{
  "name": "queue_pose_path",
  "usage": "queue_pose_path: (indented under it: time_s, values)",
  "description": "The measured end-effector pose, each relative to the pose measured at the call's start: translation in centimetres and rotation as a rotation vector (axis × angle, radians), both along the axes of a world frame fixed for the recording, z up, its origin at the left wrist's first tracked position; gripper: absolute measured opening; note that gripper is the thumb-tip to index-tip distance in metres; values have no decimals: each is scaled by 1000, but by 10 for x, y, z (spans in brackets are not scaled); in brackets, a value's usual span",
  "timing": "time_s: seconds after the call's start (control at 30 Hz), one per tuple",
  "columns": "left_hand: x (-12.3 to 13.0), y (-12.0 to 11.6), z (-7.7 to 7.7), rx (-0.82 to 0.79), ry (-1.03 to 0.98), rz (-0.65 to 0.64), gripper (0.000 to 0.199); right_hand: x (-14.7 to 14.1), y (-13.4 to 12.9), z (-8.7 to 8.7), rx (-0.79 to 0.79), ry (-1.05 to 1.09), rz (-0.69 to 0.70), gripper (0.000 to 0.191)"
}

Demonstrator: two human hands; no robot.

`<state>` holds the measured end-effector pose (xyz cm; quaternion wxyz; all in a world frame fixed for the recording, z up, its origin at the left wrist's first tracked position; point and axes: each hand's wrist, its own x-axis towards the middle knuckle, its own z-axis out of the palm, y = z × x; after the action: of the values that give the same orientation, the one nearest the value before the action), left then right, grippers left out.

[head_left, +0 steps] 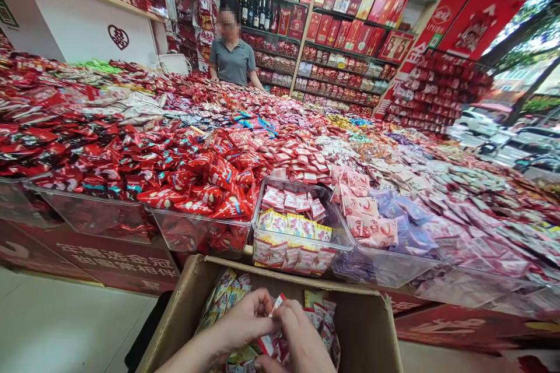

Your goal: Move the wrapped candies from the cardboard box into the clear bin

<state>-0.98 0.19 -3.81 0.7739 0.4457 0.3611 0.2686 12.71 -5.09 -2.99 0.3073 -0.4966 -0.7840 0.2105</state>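
Over an open cardboard box (380, 332), my left hand (249, 317) and my right hand (301, 338) meet, fingers closed on small red-and-white candy packets (277, 304). Fingers partly cover what they hold, so the number of packets cannot be told. Below them in the box lie more packets, some yellow-and-white (230, 291) and some pink-and-white (326, 323). Just beyond the box stands a clear plastic bin (343, 239). Inside it, yellow-topped packets (291, 225) stand in rows, with pink-and-white packets (297, 203) behind.
Clear bins heaped with red packets (210, 186) adjoin on the left, pink and purple packets (371, 221) on the right. Across the wide display stands a person (234, 61) in a grey shirt. Shelves (301, 29) with boxes and bottles rise behind.
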Motion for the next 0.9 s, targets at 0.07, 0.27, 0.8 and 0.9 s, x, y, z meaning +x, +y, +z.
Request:
queue_pose_path:
  time_s: [0.07, 0.27, 0.8, 0.9]
  values:
    - [-2, -1, 4, 37, -34, -64, 33, -1, -1, 0, -4, -11, 5, 49]
    - [-11, -3, 19, 56, -126, -148, 27, 13, -2, 5, 274, -70, 116, 48]
    - [-13, -8, 9, 74, -190, -268, 32, 60, 156, 146, 320, -1069, -218, 16]
    - [-15, -9, 9, 112, -132, -262, 32, 54, 174, 135, 280, -1127, -191, 18]
